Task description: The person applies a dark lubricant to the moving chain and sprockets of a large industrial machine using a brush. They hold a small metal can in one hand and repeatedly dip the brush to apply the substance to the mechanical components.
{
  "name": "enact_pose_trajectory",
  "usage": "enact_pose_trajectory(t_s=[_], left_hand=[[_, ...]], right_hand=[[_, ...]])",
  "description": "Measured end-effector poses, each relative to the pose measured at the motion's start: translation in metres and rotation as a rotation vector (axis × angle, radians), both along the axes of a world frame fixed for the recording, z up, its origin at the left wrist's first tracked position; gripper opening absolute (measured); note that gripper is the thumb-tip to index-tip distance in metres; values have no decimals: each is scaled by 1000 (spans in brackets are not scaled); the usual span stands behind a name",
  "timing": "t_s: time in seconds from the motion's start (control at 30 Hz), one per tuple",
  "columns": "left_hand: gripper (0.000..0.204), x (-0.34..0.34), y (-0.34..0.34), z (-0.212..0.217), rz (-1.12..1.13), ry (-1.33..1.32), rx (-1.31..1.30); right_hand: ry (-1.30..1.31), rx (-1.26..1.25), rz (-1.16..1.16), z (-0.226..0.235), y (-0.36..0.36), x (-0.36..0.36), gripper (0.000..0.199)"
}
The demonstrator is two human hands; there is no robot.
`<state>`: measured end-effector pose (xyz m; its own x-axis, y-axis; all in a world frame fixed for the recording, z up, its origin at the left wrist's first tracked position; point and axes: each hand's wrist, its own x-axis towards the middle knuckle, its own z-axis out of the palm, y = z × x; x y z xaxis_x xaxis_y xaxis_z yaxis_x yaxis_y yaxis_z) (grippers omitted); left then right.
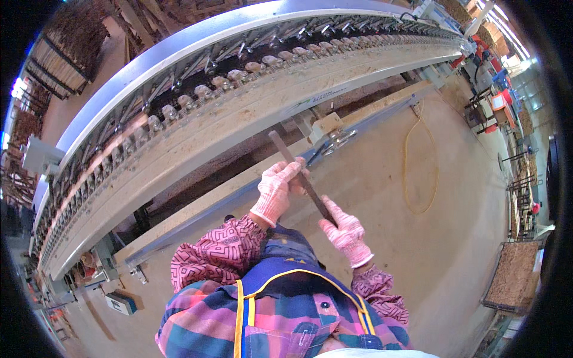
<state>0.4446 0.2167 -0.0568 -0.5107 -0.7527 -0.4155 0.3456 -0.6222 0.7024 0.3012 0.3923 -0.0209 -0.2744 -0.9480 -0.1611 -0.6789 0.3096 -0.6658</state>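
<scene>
Narrow bar (313, 194), one, straight, dark grey-brown; located mid-scene above the floor (376, 179), slanting from far left to near right, apart from the long clamp machine (197, 140) beyond it

Hands, two, gloved: left hand (276, 190) grasping the bar around its middle, thumb and fingers closed about it; right hand (346, 231) holding the near end between thumb and forefinger, palm side hidden

Progress, as judged: bar picked up and supported at two places; no joining, fitting or setting down shows; whether its surface has been worked, and what remains, cannot be told

Materials and shapes: bar matt and slender with parallel edges, wood or metal uncertain; gloves of pinkish-white knit; patterned oversleeves (216, 250) of pink and black cloth, loosely gathered; apron (289, 268) navy with yellow edging; shirt (197, 313) of checked fabric

Surroundings: machine front a pale, scuffed beam, bowed by the lens, bearing a row of rounded, dull metal clamp heads (203, 92); bright metal fittings (341, 141) on the far side, just right of the bar; yellow hose (406, 170) looped on smooth tan floor, right; shallow tray (490, 304) of coarse brown material, far right; small box (121, 302), left
</scene>
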Motion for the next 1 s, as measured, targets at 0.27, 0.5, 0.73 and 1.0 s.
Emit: enact_pose_trajectory(t_s=[0.27,0.5,0.73,1.0], left_hand=[[27,-76,-80,-4,101,98,30],[46,-117,-132,-3,41,276,42],[49,-136,-133,-8,146,121,12],[48,-200,-115,-21,432,32,9]], right_hand=[[156,-3,37,26,-77,-77,64],[513,-235,338,88,-200,-176,56],[1029,-285,703,159,-370,-243,53],[1515,-365,1122,208,-488,-217,43]])
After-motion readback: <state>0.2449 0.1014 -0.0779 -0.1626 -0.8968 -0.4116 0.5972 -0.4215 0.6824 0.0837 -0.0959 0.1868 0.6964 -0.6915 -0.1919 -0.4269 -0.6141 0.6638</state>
